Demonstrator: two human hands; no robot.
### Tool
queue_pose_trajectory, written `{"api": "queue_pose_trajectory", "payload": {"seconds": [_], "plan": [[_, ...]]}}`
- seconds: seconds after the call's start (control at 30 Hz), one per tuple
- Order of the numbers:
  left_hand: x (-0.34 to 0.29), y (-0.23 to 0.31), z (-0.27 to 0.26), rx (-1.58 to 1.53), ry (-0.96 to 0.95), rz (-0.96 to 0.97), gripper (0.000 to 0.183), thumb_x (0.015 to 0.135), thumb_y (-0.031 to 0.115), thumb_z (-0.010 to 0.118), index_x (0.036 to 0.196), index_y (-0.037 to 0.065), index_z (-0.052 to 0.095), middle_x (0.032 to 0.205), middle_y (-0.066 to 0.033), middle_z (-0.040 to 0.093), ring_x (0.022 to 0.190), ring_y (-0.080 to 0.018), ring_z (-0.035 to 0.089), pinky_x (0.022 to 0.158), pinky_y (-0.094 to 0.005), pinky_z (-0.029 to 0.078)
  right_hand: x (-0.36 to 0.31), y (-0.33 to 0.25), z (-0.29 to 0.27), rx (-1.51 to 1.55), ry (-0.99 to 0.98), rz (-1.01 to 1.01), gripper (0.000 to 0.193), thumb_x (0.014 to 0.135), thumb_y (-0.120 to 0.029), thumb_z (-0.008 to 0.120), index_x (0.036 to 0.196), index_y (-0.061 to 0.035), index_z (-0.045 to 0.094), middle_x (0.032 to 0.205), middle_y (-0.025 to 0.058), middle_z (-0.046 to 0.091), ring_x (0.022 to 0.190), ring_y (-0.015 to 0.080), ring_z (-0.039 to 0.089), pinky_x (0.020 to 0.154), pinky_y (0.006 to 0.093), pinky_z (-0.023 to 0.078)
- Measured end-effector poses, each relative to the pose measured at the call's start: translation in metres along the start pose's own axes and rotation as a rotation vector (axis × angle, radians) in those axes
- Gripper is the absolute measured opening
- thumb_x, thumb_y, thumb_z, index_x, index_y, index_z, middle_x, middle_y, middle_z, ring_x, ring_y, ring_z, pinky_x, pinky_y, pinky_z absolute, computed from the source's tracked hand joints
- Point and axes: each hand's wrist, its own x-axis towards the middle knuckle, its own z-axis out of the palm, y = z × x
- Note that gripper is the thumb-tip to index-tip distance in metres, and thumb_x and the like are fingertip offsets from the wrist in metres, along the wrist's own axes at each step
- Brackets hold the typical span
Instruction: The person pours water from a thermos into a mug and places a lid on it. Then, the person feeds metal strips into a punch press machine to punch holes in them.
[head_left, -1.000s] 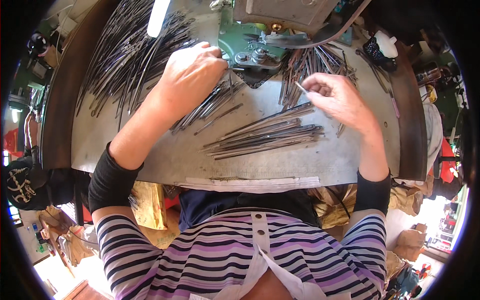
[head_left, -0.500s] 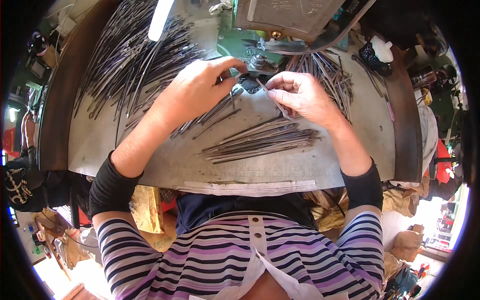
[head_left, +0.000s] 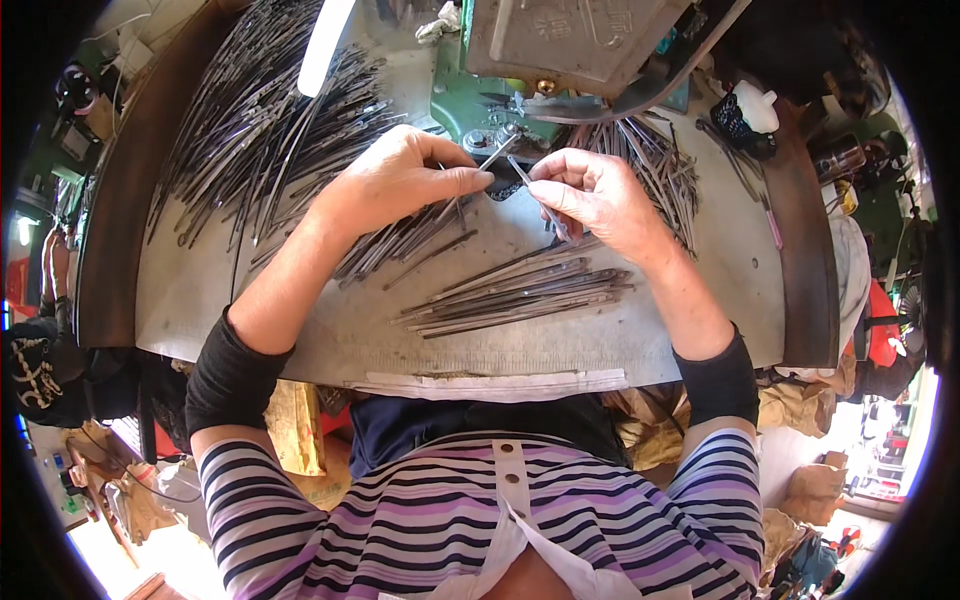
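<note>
My left hand (head_left: 395, 190) is closed, thumb and fingers pinching a thin metal strip (head_left: 498, 152) that sticks out toward the machine's small round fittings. Close beside it, my right hand (head_left: 600, 195) grips another thin strip (head_left: 522, 174), which slants from the fingertips down past the palm. Both hands hover over a dark patterned cloth (head_left: 505, 188) at the front of a green machine (head_left: 450, 95). A flat bundle of dark strips (head_left: 520, 295) lies on the table between my forearms, and more strips (head_left: 415, 230) lie under my left wrist.
A large heap of strips (head_left: 270, 120) covers the left back of the metal table (head_left: 715, 300); a smaller pile (head_left: 650, 165) lies right of the machine. A bright lamp tube (head_left: 325, 45) and the machine's metal housing (head_left: 570, 40) hang above. Tongs (head_left: 735, 160) rest at the right.
My left thumb and fingers have closed on a strip that now points up toward the machine. My right hand keeps its strip, shifting only slightly.
</note>
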Motion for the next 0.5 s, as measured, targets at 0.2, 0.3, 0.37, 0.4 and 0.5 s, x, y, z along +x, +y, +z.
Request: {"api": "queue_pose_trajectory", "payload": {"seconds": [0.2, 0.3, 0.37, 0.4, 0.5], "plan": [[0.0025, 0.0023, -0.0001, -0.208, -0.101, -0.088, 0.030, 0.090, 0.030, 0.064, 0.087, 0.001, 0.071, 0.067, -0.0006, 0.065, 0.052, -0.0039, 0.053, 0.045, -0.0196, 0.042, 0.0020, -0.0008, 0.0002, 0.020, 0.041, 0.031, 0.019, 0.090, -0.018, 0.065, 0.100, -0.0020, 0.064, 0.071, -0.0011, 0.060, 0.057, 0.0048, 0.053, 0.049, 0.0197, 0.040], [0.0049, -0.0021, 0.0033, -0.258, -0.110, -0.093, 0.030, 0.092, 0.030, 0.062, 0.085, 0.001, 0.070, 0.065, -0.0003, 0.064, 0.049, -0.0043, 0.054, 0.044, -0.0190, 0.042, 0.0039, 0.0001, -0.0005, 0.047, 0.038, 0.031, 0.019, 0.090, -0.019, 0.066, 0.100, -0.0030, 0.064, 0.071, -0.0014, 0.060, 0.057, 0.0044, 0.052, 0.048, 0.0191, 0.040], [0.0059, -0.0029, 0.0043, -0.252, -0.113, -0.092, 0.030, 0.092, 0.030, 0.062, 0.085, 0.001, 0.070, 0.065, -0.0005, 0.064, 0.049, -0.0045, 0.055, 0.044, -0.0187, 0.043, 0.0045, 0.0000, -0.0008, 0.051, 0.030, 0.032, 0.021, 0.091, -0.018, 0.064, 0.102, -0.0006, 0.062, 0.072, -0.0012, 0.062, 0.055, 0.0032, 0.054, 0.047, 0.0176, 0.042], [0.0062, -0.0022, 0.0044, -0.283, -0.118, -0.097, 0.030, 0.092, 0.029, 0.062, 0.085, 0.001, 0.069, 0.065, -0.0005, 0.063, 0.049, -0.0046, 0.055, 0.043, -0.0188, 0.043, 0.0048, 0.0004, -0.0010, 0.051, 0.030, 0.032, 0.021, 0.091, -0.018, 0.064, 0.102, -0.0006, 0.062, 0.072, -0.0012, 0.062, 0.055, 0.0032, 0.054, 0.047, 0.0176, 0.042], [0.0060, -0.0007, 0.0048, -0.312, -0.116, -0.103, 0.030, 0.092, 0.029, 0.062, 0.085, 0.001, 0.069, 0.064, -0.0003, 0.062, 0.049, -0.0048, 0.056, 0.042, -0.0187, 0.044, 0.0055, 0.0015, -0.0014, 0.102, 0.038, 0.031, 0.019, 0.090, -0.019, 0.066, 0.100, -0.0035, 0.064, 0.070, -0.0017, 0.060, 0.056, 0.0041, 0.052, 0.048, 0.0187, 0.039]]}}
